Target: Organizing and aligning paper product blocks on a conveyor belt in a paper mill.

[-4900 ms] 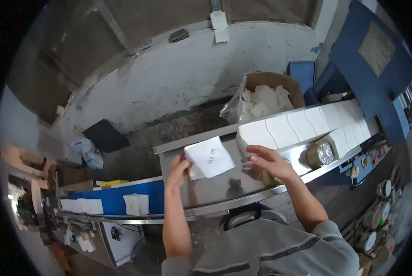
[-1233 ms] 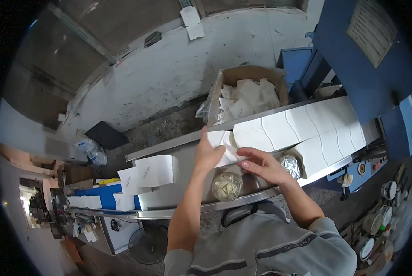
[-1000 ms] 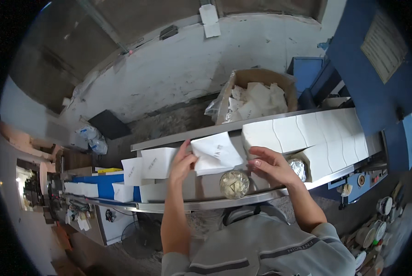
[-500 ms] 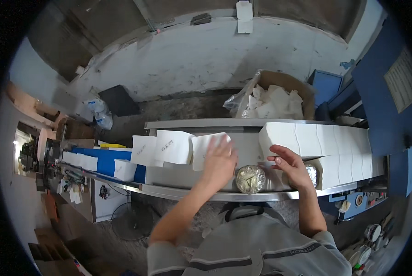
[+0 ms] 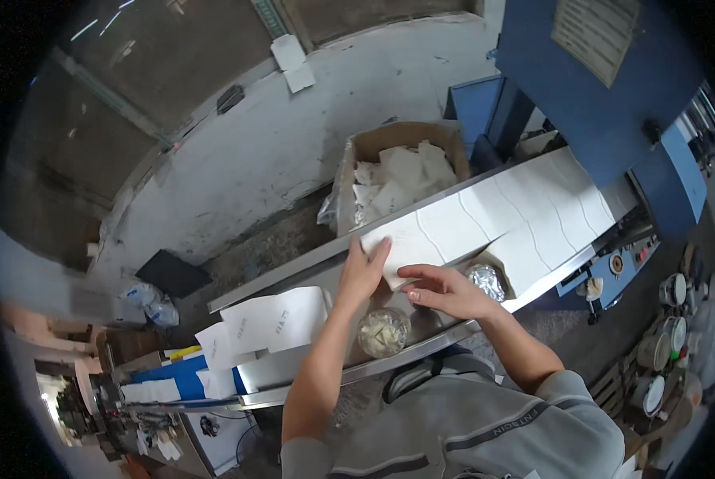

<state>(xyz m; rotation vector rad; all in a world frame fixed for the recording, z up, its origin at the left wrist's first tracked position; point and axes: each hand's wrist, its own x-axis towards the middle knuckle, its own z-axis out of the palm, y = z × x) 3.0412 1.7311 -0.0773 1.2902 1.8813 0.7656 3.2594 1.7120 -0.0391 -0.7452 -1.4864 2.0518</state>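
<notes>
Two rows of white paper bundles (image 5: 485,209) with wavy edges lie along the metal conveyor. My left hand (image 5: 362,273) grips the left end of the far row, its thumb over the paper and its fingers at the outer edge. At the near corner of that same end bundle, the curled fingers and thumb of my right hand (image 5: 452,292) close on the paper. A round, clear-wrapped roll (image 5: 384,333) with a pale, crumpled top stands below my hands. Under my right wrist sits a shiny foil-like round roll (image 5: 487,281), partly hidden.
Loose white printed pieces (image 5: 282,319) lie farther left on the conveyor, near a blue belt section (image 5: 183,377). Beyond the conveyor's far rail stands a plastic-lined cardboard box (image 5: 409,132) of white scraps. A blue machine (image 5: 589,96) rises over the right end.
My view has turned right. My left hand has left the loose printed piece and moved right to the end of the bundles; my right hand has come in beside it.
</notes>
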